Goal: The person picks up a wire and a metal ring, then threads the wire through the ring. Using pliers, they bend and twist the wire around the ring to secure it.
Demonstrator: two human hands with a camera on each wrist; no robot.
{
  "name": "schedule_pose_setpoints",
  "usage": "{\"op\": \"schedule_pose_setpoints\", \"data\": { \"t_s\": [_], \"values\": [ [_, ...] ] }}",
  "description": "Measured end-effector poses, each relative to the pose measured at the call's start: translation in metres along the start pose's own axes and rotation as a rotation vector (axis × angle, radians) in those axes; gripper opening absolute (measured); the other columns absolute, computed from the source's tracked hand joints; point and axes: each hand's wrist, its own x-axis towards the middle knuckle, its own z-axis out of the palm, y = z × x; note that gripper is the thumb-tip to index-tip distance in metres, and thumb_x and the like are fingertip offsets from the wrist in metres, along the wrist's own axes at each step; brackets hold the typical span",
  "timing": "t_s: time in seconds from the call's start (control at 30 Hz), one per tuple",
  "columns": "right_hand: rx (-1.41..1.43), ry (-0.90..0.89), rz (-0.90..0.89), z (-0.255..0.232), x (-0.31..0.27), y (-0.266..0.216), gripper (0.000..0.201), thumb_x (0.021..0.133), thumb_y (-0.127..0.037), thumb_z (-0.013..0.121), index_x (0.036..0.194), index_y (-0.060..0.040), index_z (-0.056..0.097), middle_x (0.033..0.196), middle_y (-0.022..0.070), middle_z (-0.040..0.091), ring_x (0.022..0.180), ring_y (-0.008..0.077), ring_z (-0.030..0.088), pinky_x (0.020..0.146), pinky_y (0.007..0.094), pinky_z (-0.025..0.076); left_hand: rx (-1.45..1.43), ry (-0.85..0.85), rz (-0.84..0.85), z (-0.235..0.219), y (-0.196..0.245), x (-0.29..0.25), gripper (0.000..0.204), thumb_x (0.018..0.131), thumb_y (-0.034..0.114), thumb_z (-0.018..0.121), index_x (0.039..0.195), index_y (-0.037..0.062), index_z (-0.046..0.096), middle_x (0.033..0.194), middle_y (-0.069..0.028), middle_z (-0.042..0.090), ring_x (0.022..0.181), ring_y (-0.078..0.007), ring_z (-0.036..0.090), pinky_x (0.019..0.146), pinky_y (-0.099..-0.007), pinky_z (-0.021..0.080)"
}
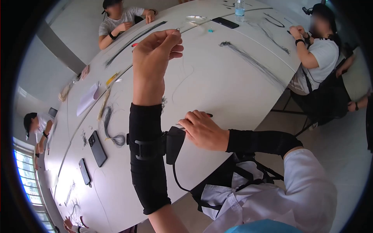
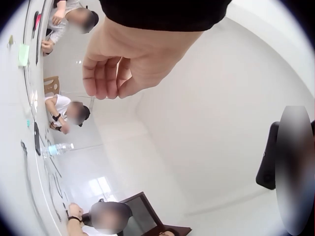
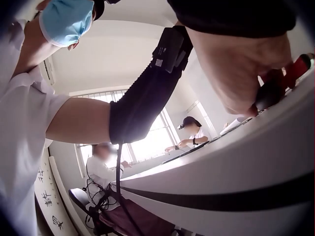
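Note:
Raised over the table, the left hand (image 1: 155, 52) (image 2: 133, 59) pinches a thin dark strand (image 1: 178, 29) between thumb and fingertips; a small loop of it shows above them. A fine curved line (image 1: 182, 79) lies or hangs below that hand; which one I cannot tell. Close to the table's near edge, the right hand (image 1: 206, 130) (image 3: 241, 69) has its fingers curled round a tool with red-and-black handles (image 3: 298, 69). Its metal tip (image 1: 180, 126) pokes out by the fingertips in the head view, while the palm hides most of it.
On the white table (image 1: 217, 89) lie a long strand bundle (image 1: 252, 64), a grey coiled bundle (image 1: 108, 126), phones (image 1: 97, 148) (image 1: 225, 23), paper (image 1: 88, 99) and a yellow item (image 1: 112, 79). A bottle (image 1: 239, 11) stands at the far side. Several people sit around the table.

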Motion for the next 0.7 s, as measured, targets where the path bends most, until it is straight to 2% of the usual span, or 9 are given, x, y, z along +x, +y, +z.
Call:
{"op": "schedule_pose_setpoints", "data": {
  "t_s": [0.13,0.23,0.3,0.33,0.4,0.47,0.53,0.6,0.7],
  "values": [
    [0.243,0.14,0.009,-0.024,0.005,0.006,0.033,0.093,-0.021,0.062,0.115,0.0024,0.057,0.104,0.0182,0.055,0.1,0.033,0.055,0.086,0.0466,0.045,-0.126,-0.108,-0.087,0.021,-0.008,0.009,0.023,0.093,0.016,0.069,0.107,-0.0022,0.068,0.094,-0.0072,0.067,0.086,-0.0167,0.066,0.079,-0.0293,0.054],
    [0.397,0.204,0.5,-0.083,0.01,0.035,0.039,0.097,-0.025,0.057,0.12,0.0055,0.056,0.07,0.0108,0.063,0.064,0.029,0.063,0.065,0.0409,0.051,-0.205,-0.105,-0.18,0.029,-0.015,0.005,0.023,0.093,0.018,0.069,0.107,-0.0006,0.067,0.094,-0.0061,0.066,0.087,-0.0162,0.064,0.08,-0.03,0.053],
    [0.294,0.264,0.605,-0.109,0.005,0.072,0.035,0.095,-0.023,0.062,0.12,0.0006,0.055,0.063,0.0082,0.06,0.056,0.0251,0.061,0.057,0.0381,0.049,-0.264,-0.091,-0.218,0.031,-0.019,0.0,0.021,0.093,0.018,0.069,0.106,0.0012,0.067,0.093,-0.0048,0.065,0.086,-0.0156,0.063,0.08,-0.0307,0.051],
    [0.298,0.372,0.674,-0.122,0.005,0.07,0.033,0.094,-0.02,0.065,0.119,-0.0007,0.053,0.071,0.0079,0.064,0.064,0.0218,0.063,0.065,0.0348,0.05,-0.29,-0.086,-0.234,0.031,-0.02,-0.002,0.021,0.093,0.019,0.069,0.105,0.0022,0.067,0.092,-0.0041,0.064,0.085,-0.0153,0.062,0.08,-0.0311,0.051],
    [-0.074,0.729,0.232,-0.122,0.011,0.077,0.036,0.094,-0.021,0.066,0.121,-0.0018,0.053,0.084,0.0086,0.067,0.076,0.0188,0.065,0.077,0.0326,0.05,-0.389,-0.128,-0.301,0.034,-0.024,-0.007,0.018,0.094,0.017,0.067,0.105,0.0029,0.066,0.091,-0.0035,0.063,0.085,-0.0154,0.061,0.08,-0.0316,0.05],
    [0.274,0.636,0.217,-0.11,0.028,0.073,0.039,0.095,-0.021,0.066,0.124,-0.0011,0.052,0.089,0.0094,0.067,0.08,0.0177,0.063,0.083,0.0322,0.048,-0.472,-0.137,-0.334,0.038,-0.029,-0.011,0.017,0.095,0.016,0.066,0.106,0.0031,0.065,0.091,-0.0031,0.063,0.085,-0.0156,0.06,0.08,-0.0319,0.05],
    [0.889,0.28,0.299,-0.115,0.03,0.076,0.032,0.098,-0.02,0.063,0.121,0.0014,0.056,0.092,0.0076,0.067,0.078,0.0135,0.06,0.081,0.0297,0.049,-0.541,-0.116,-0.315,0.041,-0.03,-0.012,0.017,0.095,0.014,0.065,0.108,0.0027,0.064,0.09,-0.0028,0.063,0.086,-0.0159,0.06,0.08,-0.0319,0.049],
    [0.944,0.153,0.388,-0.138,0.015,0.074,0.024,0.101,-0.021,0.058,0.107,0.0025,0.063,0.082,0.0024,0.062,0.069,0.0093,0.054,0.071,0.0262,0.048,-0.536,0.0,-0.267,0.032,-0.028,-0.004,0.019,0.095,0.011,0.064,0.11,-0.0005,0.061,0.088,-0.0041,0.059,0.088,-0.0168,0.059,0.082,-0.0329,0.051],
    [0.818,0.204,0.556,-0.197,-0.049,0.081,0.026,0.104,-0.022,0.053,0.096,0.001,0.062,0.066,-0.0046,0.045,0.058,0.0042,0.041,0.057,0.0231,0.041,-0.486,0.218,-0.31,0.014,-0.056,0.018,0.016,0.093,0.006,0.065,0.106,-0.0023,0.06,0.089,-0.0067,0.058,0.087,-0.0205,0.062,0.084,-0.0339,0.054]
  ]
}}
